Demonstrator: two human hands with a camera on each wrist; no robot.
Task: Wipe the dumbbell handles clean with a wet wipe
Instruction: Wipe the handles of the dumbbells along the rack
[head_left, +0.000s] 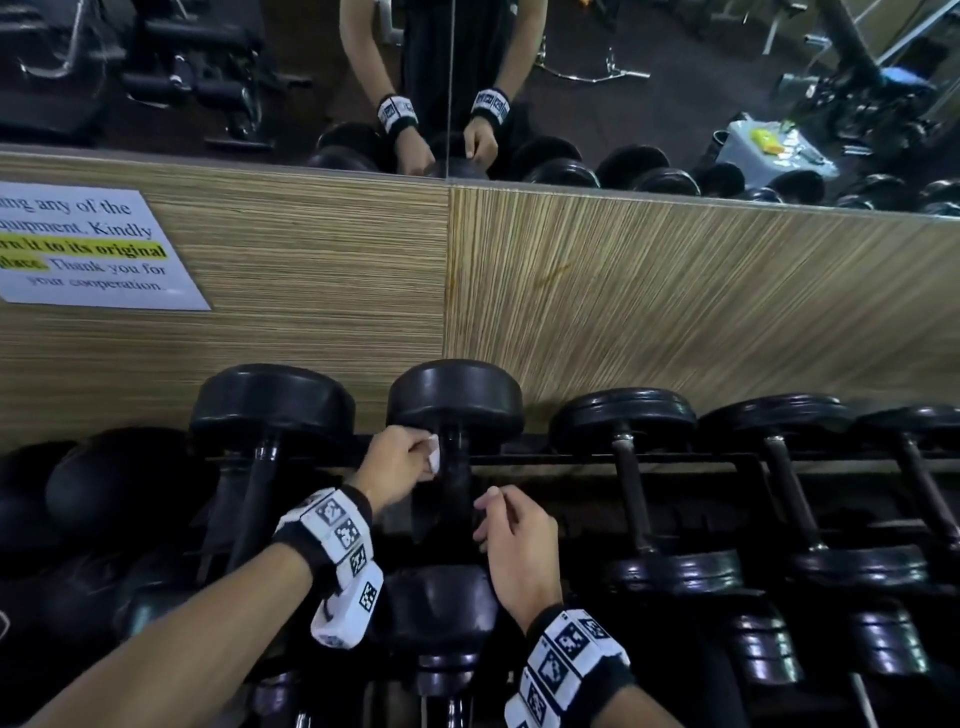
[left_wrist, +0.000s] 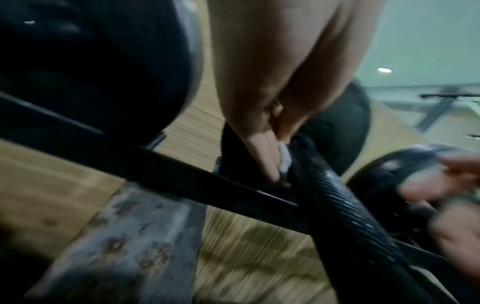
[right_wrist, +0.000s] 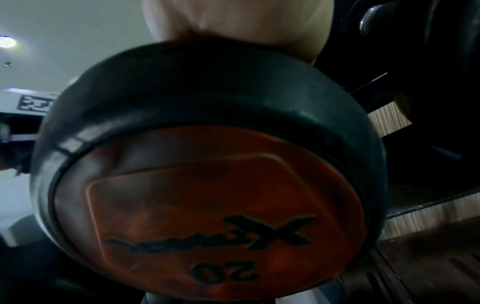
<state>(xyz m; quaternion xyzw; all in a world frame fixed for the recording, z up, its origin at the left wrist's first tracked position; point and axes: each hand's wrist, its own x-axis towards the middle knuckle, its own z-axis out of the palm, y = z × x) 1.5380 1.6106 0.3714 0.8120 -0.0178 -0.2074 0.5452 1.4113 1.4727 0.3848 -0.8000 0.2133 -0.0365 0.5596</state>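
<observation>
From the head view, the dumbbell (head_left: 451, 499) being cleaned lies on the rack (head_left: 597, 459) with its long axis running near to far, its far head against the wood-grain wall panel (head_left: 675, 291). The left hand (head_left: 397, 460) sits at the far end of the handle (head_left: 457, 467), just left of it, fingers curled around a folded white wet wipe (head_left: 434, 456) pressed to the bar; the handle extends from those fingers toward the near side. The right hand (head_left: 511, 540) rests on the near right side of the same dumbbell, fingers loosely bent; whether it grasps anything cannot be told. The left hand is the nearer to the unwiped length. From the left wrist view, the handle (left_wrist: 345, 201) is a dark, ribbed, glossy cylinder, and the wipe (left_wrist: 363, 159) is soft and crumpled against its top end under the fingertips (left_wrist: 267, 162). From the right wrist view, the near head (right_wrist: 207, 174) is black rubber with a smooth orange end cap (right_wrist: 207, 216) marked 20.
</observation>
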